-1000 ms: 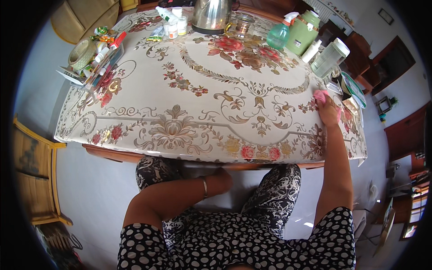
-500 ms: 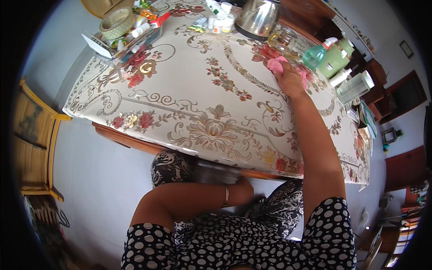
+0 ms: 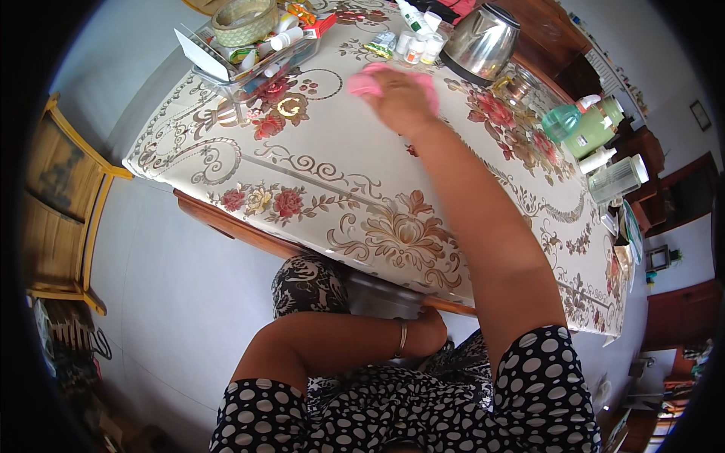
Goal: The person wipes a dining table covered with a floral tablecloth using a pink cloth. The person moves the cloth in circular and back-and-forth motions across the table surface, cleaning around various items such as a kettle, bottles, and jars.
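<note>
My right hand [image 3: 402, 102] presses a pink cloth [image 3: 365, 81] against the flowered tablecloth [image 3: 317, 137] toward the far middle of the table. Pink fabric shows on both sides of the hand, and its fingers are partly covered and blurred. Down by my lap, just below the table's near edge, is my left hand [image 3: 428, 333] with a bracelet [image 3: 402, 337] at its wrist. Its fingers are turned out of sight. Nearest to the cloth are several small white bottles [image 3: 414, 50] and a metal kettle [image 3: 483, 44].
At the far left stands a clear plastic tray [image 3: 260, 83] of small items. Along the right side are a glass mug [image 3: 517, 84], a green spray bottle [image 3: 560, 122], a green container [image 3: 594, 134] and a clear jar [image 3: 615, 180]. A wooden chair [image 3: 64, 204] stands left.
My right hand has swept the pink cloth leftward, from beside the mug to the area in front of the small bottles. My view has shifted slightly left. The left hand stays by my lap.
</note>
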A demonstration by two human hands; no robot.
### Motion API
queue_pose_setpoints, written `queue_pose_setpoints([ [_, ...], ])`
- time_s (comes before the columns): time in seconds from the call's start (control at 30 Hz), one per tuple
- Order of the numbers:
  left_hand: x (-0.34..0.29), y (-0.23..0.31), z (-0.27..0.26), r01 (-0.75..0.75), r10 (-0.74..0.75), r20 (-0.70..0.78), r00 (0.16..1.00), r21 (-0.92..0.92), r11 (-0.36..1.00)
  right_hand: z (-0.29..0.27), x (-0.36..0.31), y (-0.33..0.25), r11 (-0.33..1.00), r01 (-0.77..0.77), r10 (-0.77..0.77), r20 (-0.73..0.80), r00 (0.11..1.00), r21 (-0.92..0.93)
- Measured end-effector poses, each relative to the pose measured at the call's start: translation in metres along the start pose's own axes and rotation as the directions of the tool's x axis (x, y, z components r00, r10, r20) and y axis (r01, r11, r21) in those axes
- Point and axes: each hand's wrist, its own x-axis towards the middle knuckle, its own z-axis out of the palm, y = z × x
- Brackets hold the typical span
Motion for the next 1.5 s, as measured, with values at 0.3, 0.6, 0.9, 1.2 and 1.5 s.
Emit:
queue_pose_setpoints([
  [0.3,-0.005,-0.012,-0.004,0.02,-0.021,-0.089,0.996,-0.011,1.0,-0.043,-0.091,-0.143,0.861,0.386,-0.428,0.062,0.902,0.332],
  [0.6,-0.021,-0.03,-0.009,0.065,-0.066,-0.178,0.982,-0.01,0.998,-0.117,-0.198,-0.014,0.986,0.116,-0.126,0.082,0.989,0.116],
  [0.9,-0.028,-0.033,-0.017,0.055,-0.055,-0.031,0.998,-0.011,0.998,-0.207,-0.402,0.126,0.922,-0.373,0.338,-0.252,0.907,-0.107],
  [1.2,-0.01,-0.03,-0.011,0.053,-0.048,0.141,0.989,-0.032,0.998,-0.282,-0.608,0.241,0.342,-0.878,0.838,-0.315,0.446,-0.335],
  [1.5,-0.009,-0.027,-0.017,0.05,-0.052,0.195,0.98,0.015,0.999,-0.243,-0.521,0.168,0.441,-0.794,0.712,-0.375,0.594,-0.418],
])
